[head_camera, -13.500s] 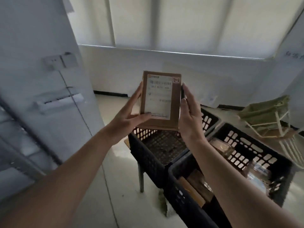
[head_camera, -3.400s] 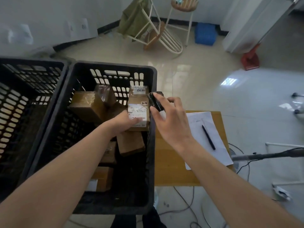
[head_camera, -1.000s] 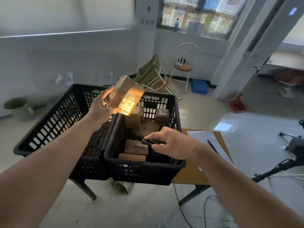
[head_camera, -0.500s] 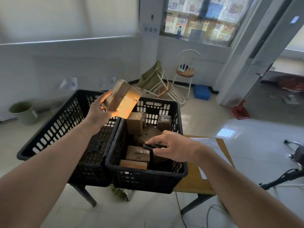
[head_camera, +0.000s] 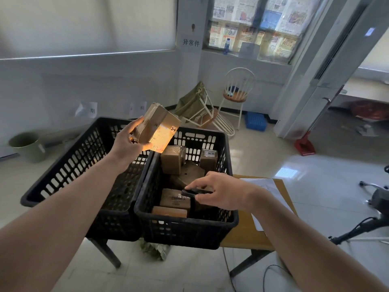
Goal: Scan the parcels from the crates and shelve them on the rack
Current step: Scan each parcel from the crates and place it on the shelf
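We've got the parcel (head_camera: pixel 156 128) up in the left hand (head_camera: pixel 128 142), lifted a touch higher than half a second ago and tipped so its label faces down toward the scanner (head_camera: pixel 194 191). That label now glows orange, brighter than a moment back, so we'd judge the scan is landing right now; shelving on the rack comes next, and no rack is in view yet.

The parcel is a small brown cardboard box wrapped in tape, with a white label marked "2-4" at its corner. It hangs above the seam between the two crates. Our left fingers curl round its far end, thumb under the label edge. Our right hand (head_camera: pixel 223 196) pinches the dark scanner, low over the right crate (head_camera: pixel 187 230), much where it was.

In that crate several more brown parcels wait, one tagged "0836" (head_camera: pixel 208 160). The left crate (head_camera: pixel 69 178) looks empty from here. Beside us, a wooden table (head_camera: pixel 252 239) holds a sheet of paper.
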A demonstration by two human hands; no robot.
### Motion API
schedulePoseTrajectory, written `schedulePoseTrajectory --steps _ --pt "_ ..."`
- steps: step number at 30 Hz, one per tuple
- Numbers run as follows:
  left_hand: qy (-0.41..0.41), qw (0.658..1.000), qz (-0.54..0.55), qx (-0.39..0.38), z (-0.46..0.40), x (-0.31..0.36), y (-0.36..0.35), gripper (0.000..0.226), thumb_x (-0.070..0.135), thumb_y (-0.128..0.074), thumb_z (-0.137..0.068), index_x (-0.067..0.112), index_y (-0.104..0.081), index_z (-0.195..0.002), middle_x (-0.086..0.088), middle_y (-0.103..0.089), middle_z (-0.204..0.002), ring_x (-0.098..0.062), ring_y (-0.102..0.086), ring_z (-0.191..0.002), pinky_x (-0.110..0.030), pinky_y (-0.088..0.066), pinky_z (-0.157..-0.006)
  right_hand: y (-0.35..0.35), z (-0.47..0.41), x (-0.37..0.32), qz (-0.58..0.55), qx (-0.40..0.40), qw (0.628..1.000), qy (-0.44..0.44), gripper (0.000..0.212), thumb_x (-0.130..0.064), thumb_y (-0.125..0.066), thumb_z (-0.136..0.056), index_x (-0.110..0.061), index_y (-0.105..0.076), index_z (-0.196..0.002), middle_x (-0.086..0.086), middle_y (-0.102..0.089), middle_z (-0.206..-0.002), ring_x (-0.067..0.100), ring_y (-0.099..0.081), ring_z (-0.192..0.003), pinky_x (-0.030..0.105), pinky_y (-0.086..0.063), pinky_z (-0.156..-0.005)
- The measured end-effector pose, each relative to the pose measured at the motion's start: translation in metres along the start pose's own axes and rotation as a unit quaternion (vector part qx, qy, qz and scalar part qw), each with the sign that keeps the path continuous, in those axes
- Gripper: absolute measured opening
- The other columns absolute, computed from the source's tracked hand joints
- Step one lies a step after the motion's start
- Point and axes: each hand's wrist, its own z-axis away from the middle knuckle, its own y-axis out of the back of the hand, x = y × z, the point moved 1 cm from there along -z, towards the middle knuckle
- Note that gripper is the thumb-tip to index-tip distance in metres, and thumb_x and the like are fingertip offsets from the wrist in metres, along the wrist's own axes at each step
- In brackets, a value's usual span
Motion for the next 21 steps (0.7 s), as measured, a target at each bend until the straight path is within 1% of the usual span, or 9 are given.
schedulePoseTrajectory --steps 2,6,8,10,13,15,18,21 --pt "-0.001 1.0 0.0 0.0 0.003 0.001 0.0 0.1 -0.01 -0.08 -0.081 0.071 -0.048 -0.13 0.0 -0.049 -0.149 -0.026 -0.044 -0.142 -0.05 -0.044 -0.115 -0.001 0.001 0.0 -0.003 0.003 1.0 -0.002 0.038 -0.053 -0.06 -0.102 -0.059 -0.057 -0.139 -0.015 -0.047 -0.124 0.011 -0.054 -0.113 0.031 -0.044 -0.095" --pt "0.004 1.0 0.002 0.002 0.007 0.001 0.002 0.1 -0.009 -0.08 -0.081 0.075 -0.049 -0.125 0.002 -0.05 -0.146 -0.024 -0.045 -0.139 -0.05 -0.044 -0.114 -0.004 0.004 -0.003 -0.011 0.009 1.0 0.008 0.036 -0.049 -0.06 -0.104 -0.056 -0.059 -0.14 -0.025 -0.048 -0.113 0.009 -0.057 -0.107 0.022 -0.042 -0.086" --pt "0.009 1.0 0.008 -0.002 0.009 0.0 0.002 0.1 -0.01 -0.079 -0.081 0.073 -0.05 -0.129 0.006 -0.051 -0.142 -0.021 -0.045 -0.136 -0.051 -0.045 -0.114 -0.005 0.005 -0.006 -0.014 0.009 1.0 0.01 0.036 -0.049 -0.06 -0.104 -0.056 -0.059 -0.139 -0.024 -0.05 -0.113 0.009 -0.059 -0.105 0.02 -0.042 -0.084" --pt "0.015 1.0 0.014 -0.007 0.011 -0.001 0.002 0.099 -0.011 -0.078 -0.081 0.065 -0.051 -0.137 0.009 -0.052 -0.139 -0.02 -0.045 -0.135 -0.053 -0.044 -0.115 -0.005 0.007 -0.008 -0.016 0.004 1.0 0.014 0.035 -0.047 -0.06 -0.105 -0.055 -0.06 -0.139 -0.022 -0.053 -0.113 0.011 -0.061 -0.104 0.019 -0.043 -0.083" --pt "0.02 1.0 0.016 -0.013 0.013 -0.003 0.003 0.097 -0.012 -0.078 -0.081 0.056 -0.05 -0.145 0.006 -0.053 -0.143 -0.021 -0.046 -0.137 -0.053 -0.043 -0.117 -0.006 0.01 -0.013 -0.017 -0.002 1.0 0.018 0.036 -0.046 -0.06 -0.105 -0.053 -0.06 -0.14 -0.022 -0.054 -0.114 0.01 -0.061 -0.105 0.019 -0.044 -0.084" --pt "0.019 1.0 0.02 -0.015 0.015 -0.005 0.002 0.097 -0.012 -0.078 -0.081 0.056 -0.051 -0.145 0.003 -0.054 -0.144 -0.023 -0.049 -0.135 -0.05 -0.047 -0.113 -0.006 0.011 -0.014 -0.018 -0.004 1.0 0.018 0.036 -0.045 -0.06 -0.106 -0.052 -0.061 -0.141 -0.021 -0.055 -0.114 0.012 -0.063 -0.105 0.021 -0.046 -0.086" --pt "0.021 0.999 0.042 -0.006 0.018 -0.008 0.003 0.095 -0.01 -0.082 -0.078 0.061 -0.057 -0.136 0.001 -0.058 -0.136 -0.022 -0.06 -0.123 -0.039 -0.056 -0.1 -0.008 0.011 -0.014 -0.02 -0.01 1.0 0.012 0.036 -0.046 -0.06 -0.106 -0.053 -0.06 -0.141 -0.018 -0.058 -0.115 0.014 -0.064 -0.107 0.025 -0.05 -0.091" --pt "0.028 0.998 0.062 -0.01 0.019 -0.01 0.003 0.094 -0.011 -0.082 -0.078 0.062 -0.059 -0.133 -0.002 -0.058 -0.137 -0.023 -0.061 -0.123 -0.04 -0.056 -0.101 -0.011 0.01 -0.013 -0.016 -0.009 1.0 0.01 0.036 -0.045 -0.06 -0.106 -0.053 -0.06 -0.141 -0.02 -0.057 -0.115 0.011 -0.063 -0.107 0.019 -0.045 -0.086"
